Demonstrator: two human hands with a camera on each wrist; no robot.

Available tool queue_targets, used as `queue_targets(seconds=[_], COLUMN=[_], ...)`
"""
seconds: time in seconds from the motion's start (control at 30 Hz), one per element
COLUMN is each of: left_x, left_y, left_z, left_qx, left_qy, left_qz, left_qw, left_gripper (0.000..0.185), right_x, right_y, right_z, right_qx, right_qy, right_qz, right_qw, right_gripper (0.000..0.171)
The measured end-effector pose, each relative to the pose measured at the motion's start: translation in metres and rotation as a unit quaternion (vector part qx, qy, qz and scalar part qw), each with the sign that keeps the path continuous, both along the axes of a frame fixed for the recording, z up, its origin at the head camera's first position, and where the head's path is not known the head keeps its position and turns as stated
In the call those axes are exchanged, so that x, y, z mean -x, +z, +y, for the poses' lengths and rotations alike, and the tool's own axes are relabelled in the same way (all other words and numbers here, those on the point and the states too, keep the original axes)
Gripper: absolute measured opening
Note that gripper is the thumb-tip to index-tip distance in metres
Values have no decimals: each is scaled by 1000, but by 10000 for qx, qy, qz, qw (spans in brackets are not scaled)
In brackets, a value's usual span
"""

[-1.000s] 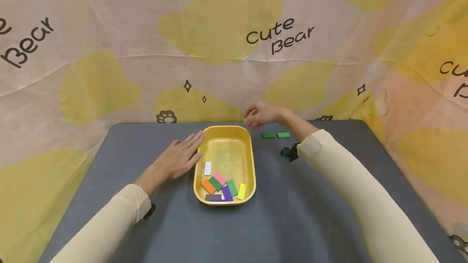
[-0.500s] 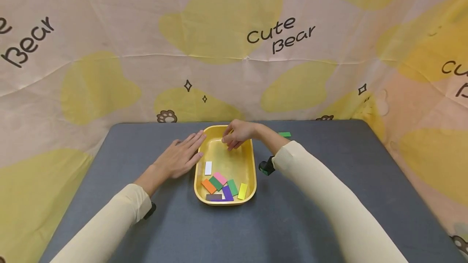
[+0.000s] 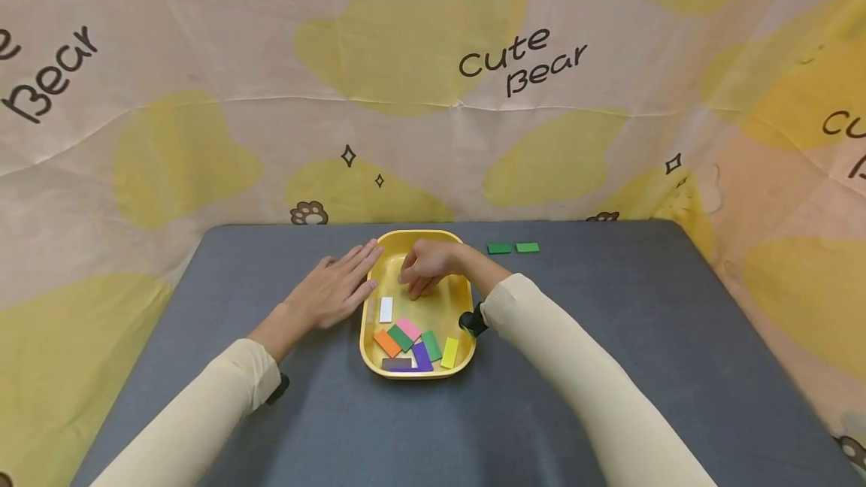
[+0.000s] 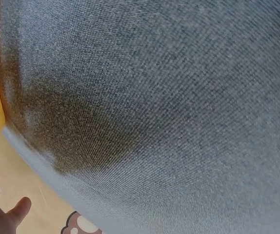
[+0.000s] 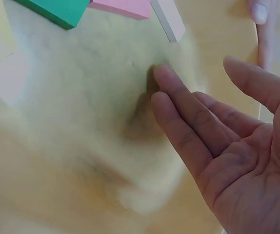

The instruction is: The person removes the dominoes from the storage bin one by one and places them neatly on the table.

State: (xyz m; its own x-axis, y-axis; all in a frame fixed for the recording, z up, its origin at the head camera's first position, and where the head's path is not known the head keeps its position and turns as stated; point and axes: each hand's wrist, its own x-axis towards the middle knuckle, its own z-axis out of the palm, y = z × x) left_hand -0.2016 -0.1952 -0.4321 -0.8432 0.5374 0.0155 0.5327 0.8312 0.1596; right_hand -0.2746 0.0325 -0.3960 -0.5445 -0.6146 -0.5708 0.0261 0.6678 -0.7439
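A yellow tray (image 3: 443, 307) sits mid-table and holds several coloured blocks at its near end, among them a white block (image 3: 386, 310), a pink one (image 3: 408, 329) and a purple one (image 3: 421, 357). My right hand (image 3: 416, 280) hovers inside the tray's far half, fingers relaxed and empty. In the right wrist view that right hand (image 5: 213, 131) shows a bare palm over the tray floor (image 5: 71, 122), with a green block (image 5: 57, 9) and the white block (image 5: 168, 19) just beyond its fingertips. My left hand (image 3: 341, 280) lies flat on the table, touching the tray's left rim.
Two green blocks (image 3: 499, 249) (image 3: 528, 247) lie side by side on the grey table (image 3: 609, 337) at the back, right of the tray. A printed cloth backdrop (image 3: 433, 96) rises right behind the table's far edge. The left wrist view shows mostly grey tabletop (image 4: 169, 97).
My right hand has come from the back right, near the two green blocks, leftward and nearer into the tray. The left hand has stayed put.
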Motion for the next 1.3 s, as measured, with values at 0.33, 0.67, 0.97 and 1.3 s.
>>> queue_targets(seconds=[0.33,0.67,0.97,1.3], left_x=[1,0,1,1], left_y=[-3,-2,-1,-2], left_z=[0,0,0,-1], left_qx=[-59,-76,-103,-115], left_qy=[-4,-10,-32,-17], left_qz=[-39,-38,-115,-79], left_qw=[10000,10000,9999,9999], left_gripper=[63,63,63,63], right_x=[-2,-9,-12,-14], right_y=[-8,-10,-10,-10], right_z=[-10,-23,-30,-34], right_qx=[-69,-53,-26,-47], right_qy=[68,18,6,41], right_qz=[-208,-442,-492,-405], right_qw=[9997,9990,9988,9992], right_gripper=[31,24,22,19])
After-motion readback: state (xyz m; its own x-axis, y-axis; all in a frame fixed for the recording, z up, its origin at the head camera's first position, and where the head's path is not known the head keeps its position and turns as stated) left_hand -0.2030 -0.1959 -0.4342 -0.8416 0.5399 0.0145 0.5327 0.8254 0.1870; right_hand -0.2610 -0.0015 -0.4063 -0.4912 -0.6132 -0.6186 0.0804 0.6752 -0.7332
